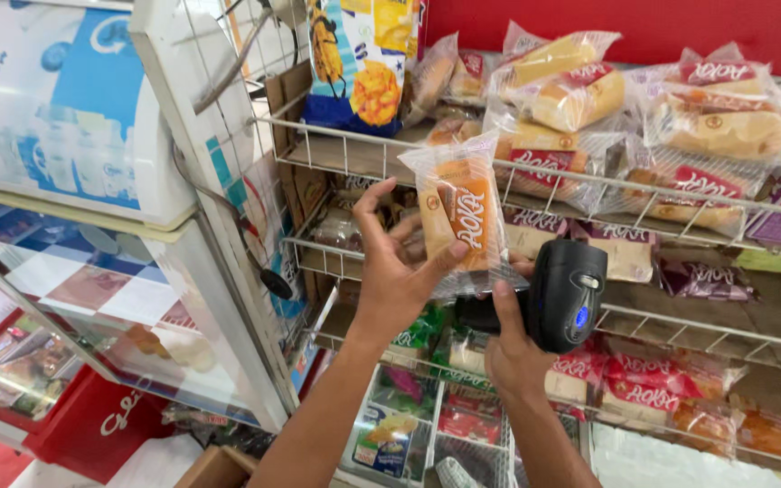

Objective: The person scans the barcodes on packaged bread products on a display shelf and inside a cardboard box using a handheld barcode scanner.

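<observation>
My left hand [394, 271] holds up a clear-wrapped bread roll packet [459, 212] with an orange label, gripping its lower left edge in front of a white wire rack [580, 176]. My right hand [510, 348] grips a black handheld barcode scanner [565, 294] with a small blue light, raised just below and right of the packet. The scanner's head sits beside the packet's lower right corner. Fingers of my right hand are partly hidden behind the packet.
The wire rack's shelves hold several bread packets [725, 122] with red and orange labels. A blue and yellow snack bag [359, 63] hangs at the top. A white chest freezer [92, 235] with a glass lid stands on the left. A cardboard box [219, 468] lies below.
</observation>
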